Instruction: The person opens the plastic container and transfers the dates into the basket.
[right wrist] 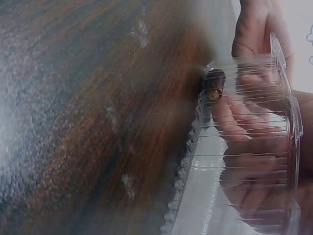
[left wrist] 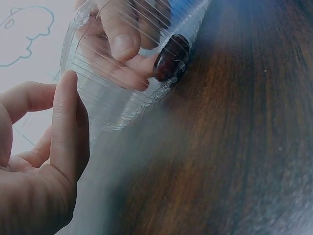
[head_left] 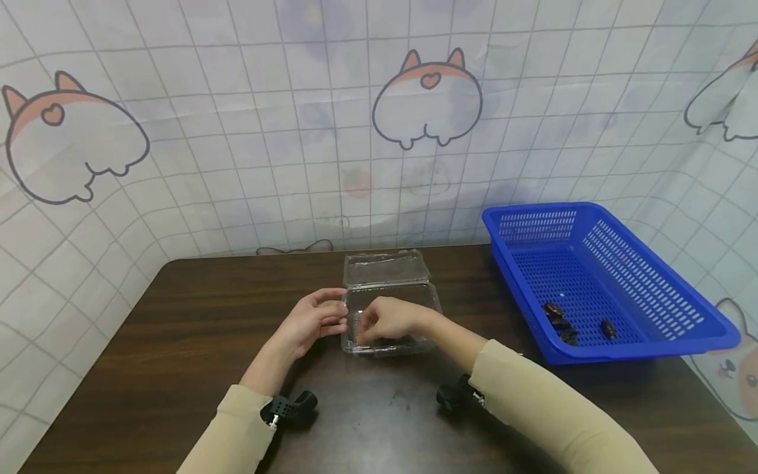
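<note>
A clear plastic clamshell box (head_left: pixel 393 289) stands on the table with its lid folded back toward the wall. My right hand (head_left: pixel 387 319) reaches down into it, fingers bent, at the front left corner. One dark brown date (left wrist: pixel 171 58) lies low in that corner, also visible through the ribbed wall as a date (right wrist: pixel 213 85) in the right wrist view. A right fingertip touches the date, while the thumb appears apart from it. My left hand (head_left: pixel 314 320) is at the box's left side, its relaxed fingertips against or very near the wall.
On the right sits a blue plastic basket (head_left: pixel 592 289) with slotted walls, holding several dates (head_left: pixel 556 316) in its near left part and one separate date (head_left: pixel 608 328). Dark wooden table (head_left: pixel 195 342) surrounds the box. A tiled-pattern sheet (head_left: pixel 308 118) hangs behind.
</note>
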Demonstrator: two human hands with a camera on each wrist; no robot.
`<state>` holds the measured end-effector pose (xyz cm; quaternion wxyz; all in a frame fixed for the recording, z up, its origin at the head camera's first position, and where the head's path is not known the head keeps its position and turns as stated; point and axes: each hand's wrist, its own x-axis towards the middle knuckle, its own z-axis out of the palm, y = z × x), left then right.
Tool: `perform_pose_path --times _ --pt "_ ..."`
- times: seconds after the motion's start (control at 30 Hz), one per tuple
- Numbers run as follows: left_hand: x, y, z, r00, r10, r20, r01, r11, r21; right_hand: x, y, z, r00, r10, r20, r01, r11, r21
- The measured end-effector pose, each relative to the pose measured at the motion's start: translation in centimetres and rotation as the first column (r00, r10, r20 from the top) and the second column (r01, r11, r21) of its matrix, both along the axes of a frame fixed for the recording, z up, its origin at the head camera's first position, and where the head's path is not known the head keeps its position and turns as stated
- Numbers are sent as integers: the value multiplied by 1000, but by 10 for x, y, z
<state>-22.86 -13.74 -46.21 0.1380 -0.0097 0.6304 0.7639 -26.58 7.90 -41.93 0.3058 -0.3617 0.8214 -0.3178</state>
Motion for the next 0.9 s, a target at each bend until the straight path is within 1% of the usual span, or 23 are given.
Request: perform_pose_path --times 0.13,0.33,0.53,0.67,0.8,0.9 --pt "1 0 1 1000 8 5 -8 1000 6 1 0 3 999 36 -6 -35 999 16" --pt "0 1 1 1000 3 16 -3 1000 -4 2 1 6 998 63 22 -64 997 37" --pt "1 -1 0 1000 -7 11 7 1000 1 0 1 5 996 90 18 -91 994 60" --pt "1 -1 0 1000 0 11 0 1000 5 -2 2 5 992 121 18 -122 990 69" --pt "2 0 1 1000 13 16 -14 1000 6 -2 3 8 990 137 39 -139 988 73" --pt "3 0 1 1000 9 14 -9 1000 -4 -2 2 9 989 133 67 -138 987 85"
